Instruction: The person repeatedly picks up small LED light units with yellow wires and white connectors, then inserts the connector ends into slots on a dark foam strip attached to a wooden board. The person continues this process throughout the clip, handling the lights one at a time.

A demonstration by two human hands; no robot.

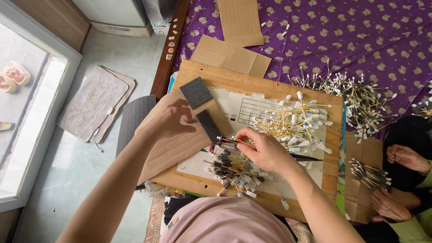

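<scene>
Head view: the right hand (265, 150) pinches a thin yellow wire (240, 143) above a pile of dark-tipped wires (231, 171) on the wooden board (216, 74). The left hand (168, 118), fingers closed, grips a dark grey foam strip (209, 126) over a corrugated cardboard sheet (173, 150). Beyond, white-tipped yellow wires (294, 123) lie heaped.

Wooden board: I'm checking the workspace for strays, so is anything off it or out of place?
One white-tipped yellow wire has strayed to the near edge of the wooden board, its white tip hanging just past it, apart from the capped pile by the right hand. Nothing looks spilled or damaged.
</scene>
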